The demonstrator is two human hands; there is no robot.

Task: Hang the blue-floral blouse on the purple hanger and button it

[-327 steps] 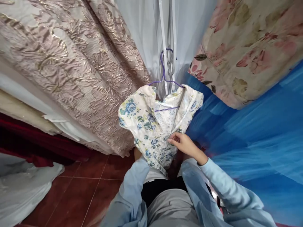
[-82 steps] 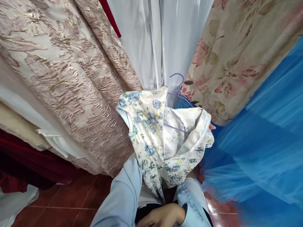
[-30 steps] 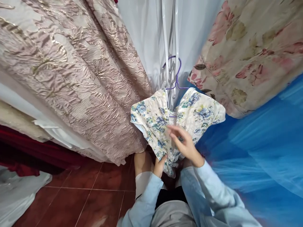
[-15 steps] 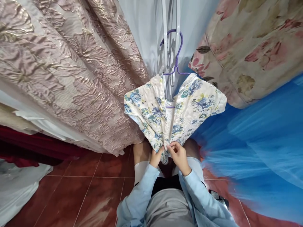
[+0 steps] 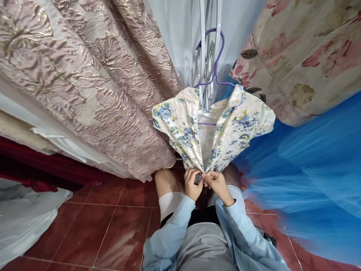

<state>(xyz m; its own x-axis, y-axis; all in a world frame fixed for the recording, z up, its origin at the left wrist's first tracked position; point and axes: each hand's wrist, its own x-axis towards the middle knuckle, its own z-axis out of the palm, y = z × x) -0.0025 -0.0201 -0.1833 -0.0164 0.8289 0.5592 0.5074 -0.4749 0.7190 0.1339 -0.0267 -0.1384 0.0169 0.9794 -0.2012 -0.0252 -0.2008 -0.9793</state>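
A short-sleeved white blouse [image 5: 184,128] with blue and yellow-green flowers hangs on a purple hanger [image 5: 216,75]. Its neck is parted in a deep V, and the two front edges meet low down at my fingers. My left hand [image 5: 194,185] is closed on the lower front of the blouse, fingers curled over the cloth. Close beside it, my right hand [image 5: 217,184] pinches the front edge between thumb and fingers. A bit of grey patterned cloth shows between the hands. The blouse's hem and any button under my fingertips are hidden.
White metal bars [image 5: 202,45] stand behind the hanger. Pink embossed fabric [image 5: 118,101] hangs at left, with floral fabric [image 5: 299,64] and blue tulle [image 5: 316,180] at right. Red floor tiles [image 5: 124,233] lie below. A small dark object [image 5: 269,239] sits on the floor at right.
The blouse's front has spread wider at the neck. My left hand has turned, its fingers now curled over the cloth, and both hands have come closer together. The view has shifted slightly.
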